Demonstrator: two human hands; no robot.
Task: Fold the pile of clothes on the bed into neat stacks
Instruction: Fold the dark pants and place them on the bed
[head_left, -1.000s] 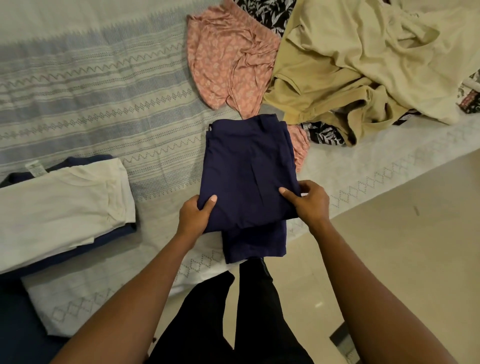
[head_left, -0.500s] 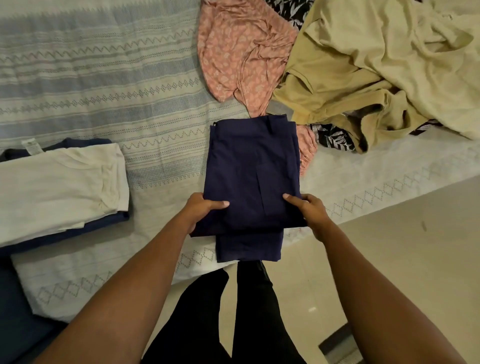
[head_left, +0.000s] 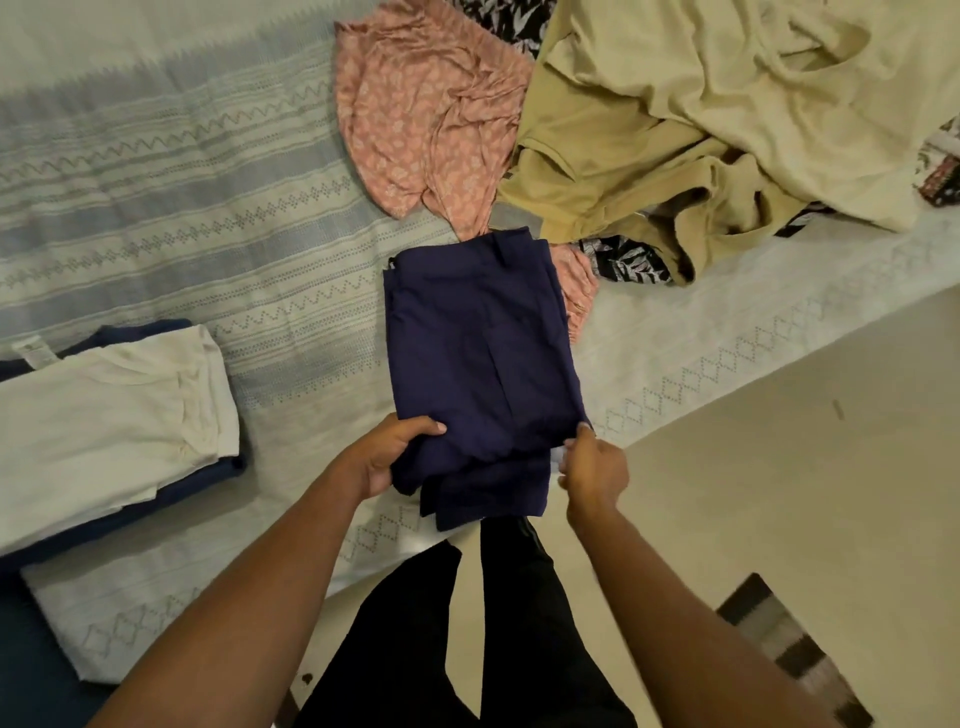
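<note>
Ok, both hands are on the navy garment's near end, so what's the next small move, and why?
Probably fold that near end away onto the far half. The left hand and right hand grip the navy garment at its near corners, and a lower layer sticks out past the edge of the bed.

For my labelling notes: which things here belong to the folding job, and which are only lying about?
Job: navy garment, gripped by left hand and pinched by right hand; folded stack, white top on navy; unfolded pink floral garment; beige garments; black leaf-print cloth.
Lying about: patterned bedspread; striped floor mat.
</note>
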